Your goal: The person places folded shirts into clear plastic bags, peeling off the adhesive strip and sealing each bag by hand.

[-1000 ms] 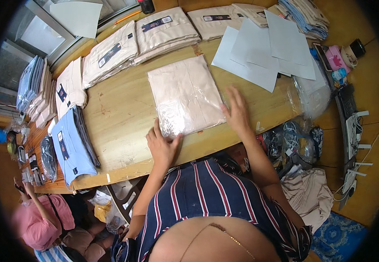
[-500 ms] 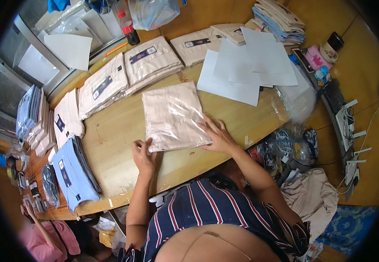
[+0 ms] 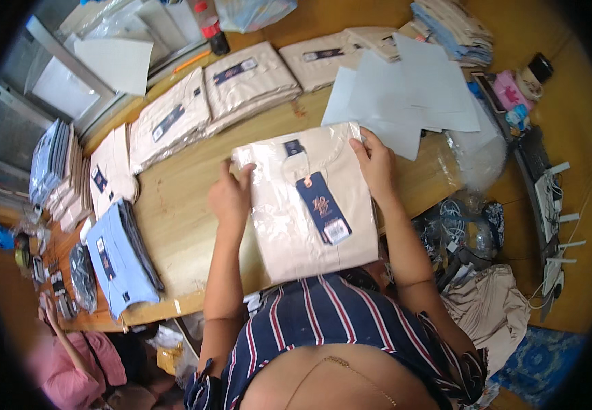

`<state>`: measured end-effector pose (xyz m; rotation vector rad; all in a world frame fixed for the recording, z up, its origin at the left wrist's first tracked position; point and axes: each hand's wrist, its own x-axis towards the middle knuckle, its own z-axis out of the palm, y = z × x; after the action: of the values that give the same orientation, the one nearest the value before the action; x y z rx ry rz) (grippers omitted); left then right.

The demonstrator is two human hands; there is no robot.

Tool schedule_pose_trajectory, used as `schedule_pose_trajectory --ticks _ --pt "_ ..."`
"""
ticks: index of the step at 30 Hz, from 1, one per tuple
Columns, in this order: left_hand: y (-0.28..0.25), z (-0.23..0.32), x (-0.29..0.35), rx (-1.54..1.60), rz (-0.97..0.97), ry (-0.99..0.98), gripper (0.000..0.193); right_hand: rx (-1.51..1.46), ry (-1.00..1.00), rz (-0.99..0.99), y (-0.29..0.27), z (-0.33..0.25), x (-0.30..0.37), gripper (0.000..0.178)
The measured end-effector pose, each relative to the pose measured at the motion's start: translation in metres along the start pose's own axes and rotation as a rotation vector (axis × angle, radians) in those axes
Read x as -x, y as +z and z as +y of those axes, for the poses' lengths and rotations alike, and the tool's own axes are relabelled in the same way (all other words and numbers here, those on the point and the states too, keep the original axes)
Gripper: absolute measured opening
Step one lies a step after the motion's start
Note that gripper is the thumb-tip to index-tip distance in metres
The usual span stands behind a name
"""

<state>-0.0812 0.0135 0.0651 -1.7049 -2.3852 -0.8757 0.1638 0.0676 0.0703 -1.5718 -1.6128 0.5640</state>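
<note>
A folded beige garment in a clear plastic bag [image 3: 275,205] is raised at a tilt over the front of the table, its dark blue hang tag [image 3: 325,212] facing up. My right hand [image 3: 376,167] pinches its far right corner, thumb on top and fingers behind. At the far left corner is my left hand [image 3: 229,198], slightly blurred, with thumb and forefinger apart; the thumb overlaps the bag's edge. The near end of the bag reaches close to my striped top.
Bagged beige garments [image 3: 245,75] line the table's back edge. White paper sheets [image 3: 405,89] lie at back right. Blue folded garments [image 3: 118,260] lie at left. A dark drink bottle [image 3: 215,37] stands behind. Another person in a pink top [image 3: 71,369] sits at lower left.
The bagged garment has been turned from its plain side to its tag side and lifted off the table toward me. My right hand has moved up to its far right corner, my left to the far left.
</note>
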Motion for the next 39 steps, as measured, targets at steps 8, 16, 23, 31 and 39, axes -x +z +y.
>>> schedule_pose_trajectory --ticks 8,16,23,31,39 --pt "0.075 0.049 0.049 -0.118 -0.291 0.100 0.049 0.573 -0.247 -0.167 0.089 0.002 0.030 0.049" --pt "0.086 0.046 0.057 -0.130 -0.421 0.071 0.046 0.695 -0.135 -0.314 0.104 0.017 0.037 0.047" --pt "0.085 0.048 0.046 -0.098 -0.431 0.092 0.048 0.555 -0.233 -0.276 0.100 0.024 0.025 0.048" --pt "0.074 -0.020 0.036 0.204 -0.130 -0.082 0.049 0.110 0.023 -0.422 0.004 0.072 0.063 0.051" --pt "0.036 0.036 0.014 0.844 -0.059 -0.135 0.050 -1.027 0.244 -0.221 0.022 0.069 0.072 0.041"
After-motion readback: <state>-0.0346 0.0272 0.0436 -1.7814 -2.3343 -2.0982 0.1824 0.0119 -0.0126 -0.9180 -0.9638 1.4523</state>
